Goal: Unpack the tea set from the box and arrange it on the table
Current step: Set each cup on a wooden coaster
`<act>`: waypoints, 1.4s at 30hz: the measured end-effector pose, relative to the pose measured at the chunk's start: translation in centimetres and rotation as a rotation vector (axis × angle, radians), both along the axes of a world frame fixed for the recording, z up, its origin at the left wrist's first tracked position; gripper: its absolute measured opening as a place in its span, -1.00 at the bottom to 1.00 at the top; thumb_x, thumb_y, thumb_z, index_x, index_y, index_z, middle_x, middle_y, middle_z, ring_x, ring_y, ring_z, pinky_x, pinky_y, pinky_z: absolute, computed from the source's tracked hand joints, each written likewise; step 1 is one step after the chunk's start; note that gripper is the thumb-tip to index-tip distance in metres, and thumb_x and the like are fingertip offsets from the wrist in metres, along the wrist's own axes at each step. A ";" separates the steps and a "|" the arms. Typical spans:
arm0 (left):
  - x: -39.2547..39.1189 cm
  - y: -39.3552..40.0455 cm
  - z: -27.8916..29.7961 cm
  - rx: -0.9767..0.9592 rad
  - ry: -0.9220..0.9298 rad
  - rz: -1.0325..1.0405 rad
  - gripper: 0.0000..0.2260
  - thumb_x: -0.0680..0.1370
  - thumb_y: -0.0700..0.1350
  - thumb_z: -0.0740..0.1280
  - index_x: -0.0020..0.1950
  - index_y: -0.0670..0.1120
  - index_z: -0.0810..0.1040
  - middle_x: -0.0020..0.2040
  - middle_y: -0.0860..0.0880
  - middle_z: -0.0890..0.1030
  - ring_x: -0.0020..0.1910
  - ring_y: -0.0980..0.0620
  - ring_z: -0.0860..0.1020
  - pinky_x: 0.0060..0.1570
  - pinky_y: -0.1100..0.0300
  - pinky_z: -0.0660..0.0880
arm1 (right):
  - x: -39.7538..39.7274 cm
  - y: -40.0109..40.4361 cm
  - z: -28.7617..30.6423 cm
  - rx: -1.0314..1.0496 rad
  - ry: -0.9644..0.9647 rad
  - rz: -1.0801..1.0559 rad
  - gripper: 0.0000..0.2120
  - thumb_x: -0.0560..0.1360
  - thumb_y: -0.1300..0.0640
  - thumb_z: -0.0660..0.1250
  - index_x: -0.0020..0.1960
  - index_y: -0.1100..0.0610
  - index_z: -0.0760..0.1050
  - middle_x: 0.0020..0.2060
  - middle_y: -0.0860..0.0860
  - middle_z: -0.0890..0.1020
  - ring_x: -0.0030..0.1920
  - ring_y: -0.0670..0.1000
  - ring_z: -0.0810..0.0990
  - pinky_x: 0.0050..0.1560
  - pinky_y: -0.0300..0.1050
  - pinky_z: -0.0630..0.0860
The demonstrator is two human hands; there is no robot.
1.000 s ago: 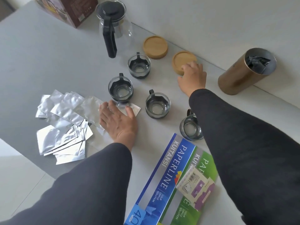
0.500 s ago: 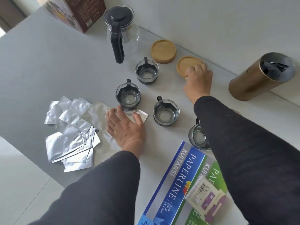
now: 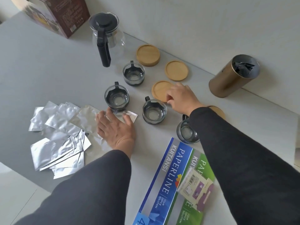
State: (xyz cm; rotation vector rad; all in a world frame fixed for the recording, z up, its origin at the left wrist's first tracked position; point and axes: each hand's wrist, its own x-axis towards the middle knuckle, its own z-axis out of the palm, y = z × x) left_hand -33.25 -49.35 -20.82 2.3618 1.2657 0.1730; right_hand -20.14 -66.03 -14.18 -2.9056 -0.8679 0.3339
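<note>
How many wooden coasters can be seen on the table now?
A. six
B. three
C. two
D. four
D: three coasters lie uncovered or nearly so, and a fourth peeks out behind the right sleeve.

**Materials and finishes**

Matt wood is seen in the coasters (image 3: 176, 70). Clear glass with glossy black plastic forms the teapot (image 3: 107, 38) and cups (image 3: 154, 111). Crinkled shiny foil makes the sachets (image 3: 53, 135). The canister (image 3: 230, 80) appears brushed metallic; the counter (image 3: 40, 70) matt and smooth.

Head view, steeply down over table (image 3: 48, 65)
</note>
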 end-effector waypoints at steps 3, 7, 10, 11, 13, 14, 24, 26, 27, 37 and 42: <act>0.0 0.0 0.1 -0.014 0.005 -0.008 -0.49 0.51 0.10 0.18 0.42 -0.04 0.26 0.43 -0.05 0.21 0.50 -0.07 0.07 0.43 0.02 0.02 | -0.2 -0.2 -0.1 -0.014 0.055 -0.069 -0.92 0.51 0.11 0.32 -0.05 0.05 0.58 -0.03 -0.02 0.62 0.14 0.05 0.40 0.10 -0.04 0.29; -0.1 0.2 0.2 -0.023 0.016 -0.020 -0.49 0.51 0.10 0.17 0.42 -0.04 0.25 0.44 -0.05 0.21 0.51 -0.07 0.06 0.43 0.01 0.05 | -2.1 -1.0 0.7 0.267 0.048 -0.303 -0.82 0.47 0.08 0.32 0.04 0.10 0.58 -0.09 0.00 0.64 0.07 0.06 0.48 0.09 -0.06 0.40; -0.4 0.2 0.3 -0.028 0.005 -0.056 -0.49 0.54 0.10 0.13 0.44 -0.07 0.21 0.45 -0.08 0.18 0.51 -0.07 0.03 0.44 -0.01 0.02 | -5.1 -2.1 1.0 0.437 -0.106 -0.440 -0.75 0.44 0.02 0.34 0.05 0.15 0.55 -0.12 0.04 0.61 -0.01 0.10 0.51 0.03 -0.01 0.46; -0.5 0.2 0.4 -0.033 0.003 -0.067 -0.49 0.54 0.11 0.11 0.45 -0.08 0.20 0.45 -0.08 0.17 0.51 -0.08 0.02 0.44 -0.02 0.01 | -6.4 -2.5 1.0 0.460 -0.165 -0.467 -0.70 0.43 -0.01 0.33 0.07 0.16 0.53 -0.11 0.07 0.59 -0.01 0.11 0.50 0.00 0.00 0.46; -0.6 0.2 0.4 -0.038 -0.001 -0.079 -0.48 0.55 0.11 0.10 0.45 -0.09 0.19 0.46 -0.09 0.16 0.52 -0.09 0.01 0.45 -0.03 0.01 | -8.9 -3.2 0.8 0.479 -0.266 -0.522 -0.57 0.39 -0.09 0.31 0.13 0.17 0.51 -0.04 0.10 0.58 0.01 0.12 0.50 0.01 -0.01 0.44; -0.6 0.3 0.4 -0.036 0.001 -0.084 -0.48 0.55 0.11 0.10 0.45 -0.10 0.19 0.46 -0.09 0.16 0.52 -0.09 0.02 0.44 -0.04 0.02 | -10.1 -3.5 0.5 0.490 -0.308 -0.555 -0.52 0.37 -0.12 0.31 0.16 0.18 0.50 -0.01 0.11 0.57 0.03 0.12 0.50 0.03 -0.02 0.44; -0.6 0.4 0.1 -0.043 -0.013 -0.106 -0.48 0.54 0.09 0.09 0.44 -0.12 0.21 0.47 -0.11 0.17 0.51 -0.11 0.05 0.42 -0.05 0.05 | -16.1 -3.9 -3.5 0.478 -0.311 -0.731 -0.35 0.34 -0.14 0.45 0.32 0.10 0.36 0.21 0.08 0.43 0.20 0.07 0.41 0.12 0.05 0.52; -0.7 0.4 0.1 -0.044 -0.018 -0.100 -0.48 0.54 0.08 0.09 0.44 -0.12 0.22 0.47 -0.10 0.18 0.51 -0.11 0.05 0.42 -0.05 0.07 | -16.0 -3.8 -3.8 0.478 -0.259 -0.736 -0.30 0.36 -0.16 0.43 0.38 0.08 0.29 0.27 0.09 0.41 0.25 0.07 0.38 0.17 0.07 0.50; -0.6 0.4 0.1 -0.043 -0.018 -0.100 -0.48 0.54 0.08 0.08 0.45 -0.12 0.22 0.47 -0.10 0.18 0.51 -0.11 0.05 0.42 -0.05 0.07 | -15.8 -3.8 -3.8 0.488 -0.237 -0.739 -0.28 0.37 -0.17 0.43 0.41 0.08 0.25 0.29 0.09 0.40 0.27 0.08 0.37 0.20 0.07 0.48; -0.5 0.2 -0.2 -0.027 -0.003 -0.098 -0.49 0.54 0.10 0.08 0.42 -0.11 0.23 0.44 -0.10 0.19 0.50 -0.11 0.06 0.43 -0.06 0.06 | -11.0 -4.0 -2.0 0.522 -0.317 -0.665 -0.22 0.31 -0.17 0.49 0.39 0.12 0.29 0.12 0.10 0.48 0.15 0.07 0.40 0.16 -0.12 0.40; -0.2 -0.1 -0.2 -0.018 -0.004 -0.069 -0.52 0.53 0.08 0.11 0.39 -0.10 0.25 0.43 -0.09 0.20 0.49 -0.08 0.07 0.41 -0.04 0.08 | -4.6 -3.7 -0.4 0.588 -0.262 -0.629 -0.19 0.30 -0.13 0.52 0.41 0.11 0.26 0.21 0.11 0.45 0.21 0.08 0.40 0.18 -0.16 0.35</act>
